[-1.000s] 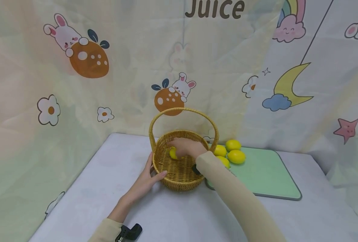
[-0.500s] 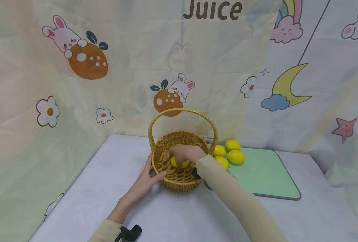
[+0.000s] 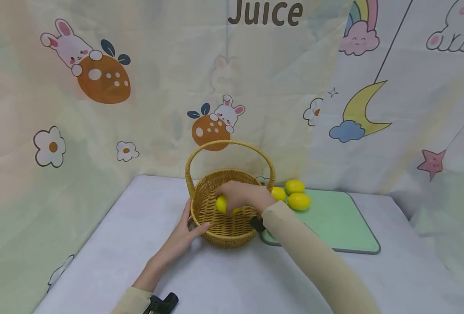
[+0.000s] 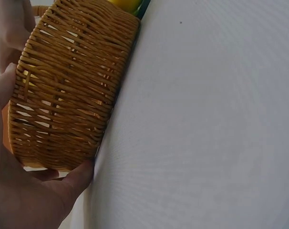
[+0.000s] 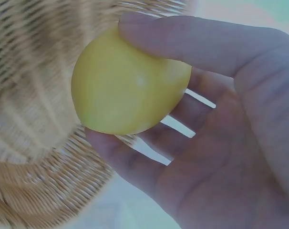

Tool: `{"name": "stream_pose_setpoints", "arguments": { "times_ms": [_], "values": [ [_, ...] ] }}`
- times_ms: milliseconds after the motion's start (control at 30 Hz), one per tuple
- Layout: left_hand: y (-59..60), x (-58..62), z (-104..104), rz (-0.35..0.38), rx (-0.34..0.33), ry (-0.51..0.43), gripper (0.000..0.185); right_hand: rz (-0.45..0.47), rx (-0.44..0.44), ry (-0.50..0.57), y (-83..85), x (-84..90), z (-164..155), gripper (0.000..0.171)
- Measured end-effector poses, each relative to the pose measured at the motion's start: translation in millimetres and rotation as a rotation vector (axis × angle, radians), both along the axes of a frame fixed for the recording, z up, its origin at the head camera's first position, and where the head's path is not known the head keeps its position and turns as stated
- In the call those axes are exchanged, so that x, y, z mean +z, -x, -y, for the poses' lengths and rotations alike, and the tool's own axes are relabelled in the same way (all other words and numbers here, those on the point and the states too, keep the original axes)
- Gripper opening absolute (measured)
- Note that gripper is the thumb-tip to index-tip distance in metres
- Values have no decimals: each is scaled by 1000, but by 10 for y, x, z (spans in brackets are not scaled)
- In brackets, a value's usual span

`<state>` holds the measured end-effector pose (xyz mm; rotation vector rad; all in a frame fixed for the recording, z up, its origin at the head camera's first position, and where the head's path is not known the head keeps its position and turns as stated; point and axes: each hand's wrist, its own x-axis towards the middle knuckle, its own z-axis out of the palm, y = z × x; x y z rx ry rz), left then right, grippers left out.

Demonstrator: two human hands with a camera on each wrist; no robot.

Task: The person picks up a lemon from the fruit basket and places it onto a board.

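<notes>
A round wicker basket [image 3: 225, 240] with a tall arched handle stands upright on the table. My left hand [image 3: 178, 237] holds its left side, thumb over the rim and fingers against the outer wall; the left wrist view shows the woven wall [image 4: 73, 90] close up. Inside the basket, my right hand [image 3: 241, 196] grips a yellow lemon [image 3: 221, 204]. In the right wrist view the thumb lies on one side of the lemon [image 5: 120, 90] and the fingers curl round the other. The hand covers part of the lemon in the head view.
Right of the basket lies a green cutting board [image 3: 339, 222] with a dark edge. Several lemons [image 3: 299, 201] sit at its back left, partly behind the right sleeve [image 3: 314, 250]. A printed cloth [image 3: 157, 87] hangs behind the white table [image 3: 216, 283].
My right hand shifts slightly within the basket, still gripping the lemon. The nearest lemon on the board is now out of sight by the sleeve. The head view has turned slightly right.
</notes>
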<state>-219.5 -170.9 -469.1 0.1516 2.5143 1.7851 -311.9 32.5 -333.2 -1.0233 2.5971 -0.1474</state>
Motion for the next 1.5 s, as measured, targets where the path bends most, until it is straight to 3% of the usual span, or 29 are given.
{"name": "stream_pose_setpoints", "arguments": {
  "times_ms": [300, 767, 1033, 1300, 1500],
  "values": [
    [9, -3, 2, 6, 7, -7, 97, -76, 0, 90, -122, 300, -208, 53],
    [-28, -30, -12, 10, 26, 15, 98, -142, -46, 143, -479, 474, -713, 55],
    [-25, -46, -8, 10, 28, 31, 97, -209, -74, 169, -626, 368, -1006, 48],
    [-29, -32, -14, 12, 19, 15, 95, -131, -139, 345, -660, 219, -1290, 47],
    [-19, -27, -32, 6, 15, 15, 95, -129, -226, 370, -697, 132, -1484, 56]
  ]
}}
